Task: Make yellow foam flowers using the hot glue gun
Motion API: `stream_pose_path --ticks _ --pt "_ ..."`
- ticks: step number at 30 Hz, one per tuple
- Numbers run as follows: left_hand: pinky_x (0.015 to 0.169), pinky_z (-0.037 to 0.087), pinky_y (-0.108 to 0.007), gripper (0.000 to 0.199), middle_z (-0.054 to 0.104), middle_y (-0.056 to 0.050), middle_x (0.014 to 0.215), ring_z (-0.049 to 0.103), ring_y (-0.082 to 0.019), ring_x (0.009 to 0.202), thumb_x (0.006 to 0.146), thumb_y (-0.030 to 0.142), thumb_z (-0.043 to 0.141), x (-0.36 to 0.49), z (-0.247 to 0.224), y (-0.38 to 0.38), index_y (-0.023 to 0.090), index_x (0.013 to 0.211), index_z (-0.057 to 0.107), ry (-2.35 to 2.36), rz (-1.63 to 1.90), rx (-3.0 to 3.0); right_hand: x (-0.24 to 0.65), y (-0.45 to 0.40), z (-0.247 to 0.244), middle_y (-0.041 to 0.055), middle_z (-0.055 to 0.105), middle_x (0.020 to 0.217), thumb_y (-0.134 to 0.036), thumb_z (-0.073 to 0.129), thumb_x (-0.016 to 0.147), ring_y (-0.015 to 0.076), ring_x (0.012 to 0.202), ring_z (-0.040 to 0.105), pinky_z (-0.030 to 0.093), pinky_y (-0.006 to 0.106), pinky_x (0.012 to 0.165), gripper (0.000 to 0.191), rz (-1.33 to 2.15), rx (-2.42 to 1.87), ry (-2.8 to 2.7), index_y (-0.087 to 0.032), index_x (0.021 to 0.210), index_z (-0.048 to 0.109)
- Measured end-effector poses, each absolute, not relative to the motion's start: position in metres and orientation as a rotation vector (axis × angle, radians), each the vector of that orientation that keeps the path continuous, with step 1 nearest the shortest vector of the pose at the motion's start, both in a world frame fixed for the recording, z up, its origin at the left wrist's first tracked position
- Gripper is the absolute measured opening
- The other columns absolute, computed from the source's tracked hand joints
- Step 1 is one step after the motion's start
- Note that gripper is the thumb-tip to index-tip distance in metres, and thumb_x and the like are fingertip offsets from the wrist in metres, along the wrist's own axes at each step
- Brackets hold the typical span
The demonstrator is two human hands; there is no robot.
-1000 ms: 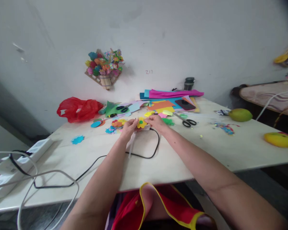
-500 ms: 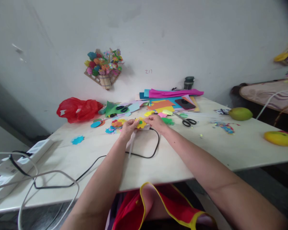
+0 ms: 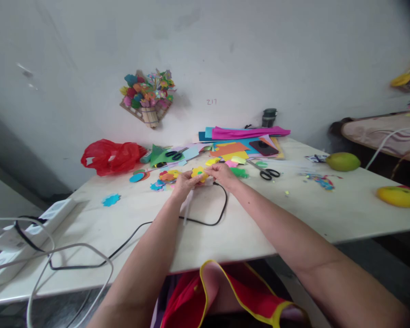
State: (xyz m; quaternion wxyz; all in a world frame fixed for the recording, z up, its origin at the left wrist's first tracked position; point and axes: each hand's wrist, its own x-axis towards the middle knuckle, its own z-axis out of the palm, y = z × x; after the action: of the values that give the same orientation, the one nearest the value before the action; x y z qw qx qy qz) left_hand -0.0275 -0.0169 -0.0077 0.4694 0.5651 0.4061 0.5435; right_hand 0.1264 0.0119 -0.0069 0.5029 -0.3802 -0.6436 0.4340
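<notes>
A yellow flower cut-out (image 3: 198,173) with a small green centre is held up between my two hands over the middle of the table. The fingers of my left hand (image 3: 185,183) are closed on its left and lower edge. On its right edge, my right hand (image 3: 222,175) pinches with thumb and fingertips. Under the hands lies a pale tool, mostly hidden, with a black cord (image 3: 224,205) running from it; a translucent stick (image 3: 187,209) points toward me. Left of the hands are red, orange and yellow flower cut-outs (image 3: 167,176) and blue ones (image 3: 157,185).
Black-handled scissors (image 3: 269,174) lie to the right, others (image 3: 176,154) farther back. Coloured sheets (image 3: 230,149) and a phone (image 3: 263,147) are behind. A red plastic bag (image 3: 112,157) stands back left, a power strip (image 3: 54,214) front left, and mangoes (image 3: 343,161) at the right.
My left hand has shifted slightly, its thumb now lower along the flower, showing more of the petals. My right hand keeps its pinch nearly in place.
</notes>
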Motion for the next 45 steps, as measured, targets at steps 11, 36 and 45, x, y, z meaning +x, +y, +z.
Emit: stream_pose_path --ticks 11,36,45 --pt "0.060 0.052 -0.028 0.039 0.063 -0.004 0.065 0.061 -0.015 0.062 0.062 0.047 0.069 -0.031 -0.011 -0.014 0.010 0.070 0.061 0.871 1.379 1.289 0.128 0.008 -0.002 0.0003 0.059 0.061 -0.038 0.065 0.060 0.0118 0.059 0.052 0.038 0.022 0.048 0.024 1.106 -0.922 -1.487 -0.015 0.063 0.062" --pt "0.042 0.034 -0.019 0.032 0.053 0.001 0.053 0.046 -0.007 0.045 0.064 0.042 0.068 -0.033 -0.014 -0.011 0.013 0.064 0.056 0.820 1.359 1.306 0.132 0.008 0.000 0.0049 0.062 0.111 -0.021 0.053 0.079 0.0201 0.091 0.054 0.038 0.038 0.085 0.020 -0.096 -0.778 -2.103 -0.022 0.089 0.071" --pt "0.047 0.038 -0.021 0.032 0.057 0.000 0.058 0.050 -0.008 0.049 0.063 0.043 0.069 -0.033 -0.013 -0.013 0.013 0.066 0.059 0.840 1.365 1.282 0.134 0.009 0.001 0.0059 0.062 0.108 -0.017 0.055 0.074 0.0209 0.097 0.054 0.040 0.036 0.087 0.013 -0.105 -0.700 -2.044 -0.020 0.079 0.067"
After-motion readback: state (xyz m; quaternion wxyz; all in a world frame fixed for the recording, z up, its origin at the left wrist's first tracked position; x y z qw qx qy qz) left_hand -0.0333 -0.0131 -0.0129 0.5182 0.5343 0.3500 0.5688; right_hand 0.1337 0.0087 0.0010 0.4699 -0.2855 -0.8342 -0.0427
